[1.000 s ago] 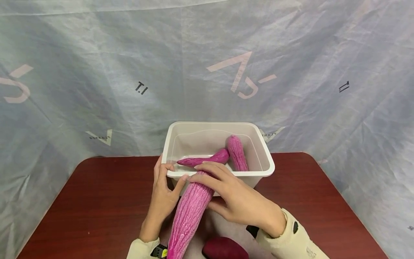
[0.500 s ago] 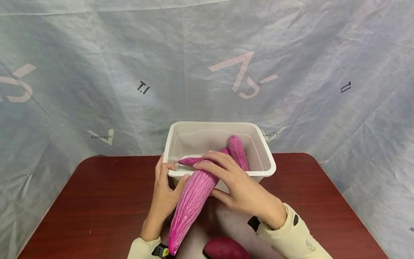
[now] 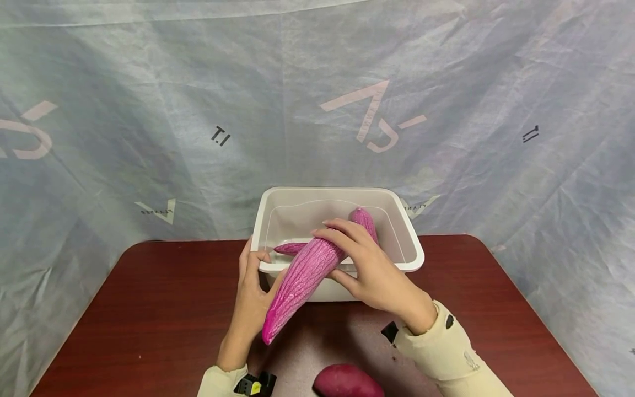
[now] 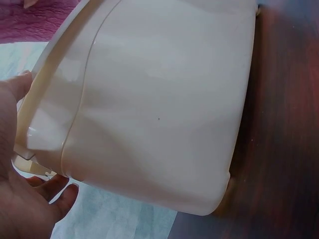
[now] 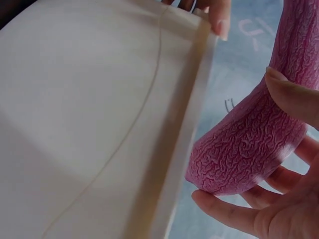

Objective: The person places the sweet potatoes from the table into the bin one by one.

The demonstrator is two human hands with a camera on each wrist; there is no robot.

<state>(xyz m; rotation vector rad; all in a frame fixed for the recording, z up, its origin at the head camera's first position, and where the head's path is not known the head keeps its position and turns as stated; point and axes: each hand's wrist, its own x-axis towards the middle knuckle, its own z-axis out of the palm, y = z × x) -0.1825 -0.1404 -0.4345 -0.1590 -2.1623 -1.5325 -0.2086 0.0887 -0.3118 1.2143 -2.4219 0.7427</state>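
Observation:
My right hand (image 3: pixel 374 275) holds a long, wrinkled magenta eggplant (image 3: pixel 302 278), its thick end over the front of a white plastic bin (image 3: pixel 327 291). The narrow end slants down and left, toward me. In the right wrist view the thumb lies on one side of the eggplant (image 5: pixel 244 144) and the fingers curl along the other, close outside the rim. My left hand (image 3: pixel 251 295) grips the bin's front left corner, thumb at the front and fingers over the rim. Inside the bin lie two more wrinkled eggplants, one mostly hidden (image 3: pixel 290 248), one propped upright (image 3: pixel 366 219).
A smooth, dark maroon oval thing (image 3: pixel 349 381) lies on a pale surface (image 3: pixel 302 372) near the front. Under the bin is a reddish-brown wooden table (image 3: pixel 163 309). A grey cloth backdrop (image 3: pixel 278 110) hangs behind and along both sides.
My right hand has carried the eggplant up and forward over the front rim, now covering more of the eggplants inside. The left hand stays at the bin's corner.

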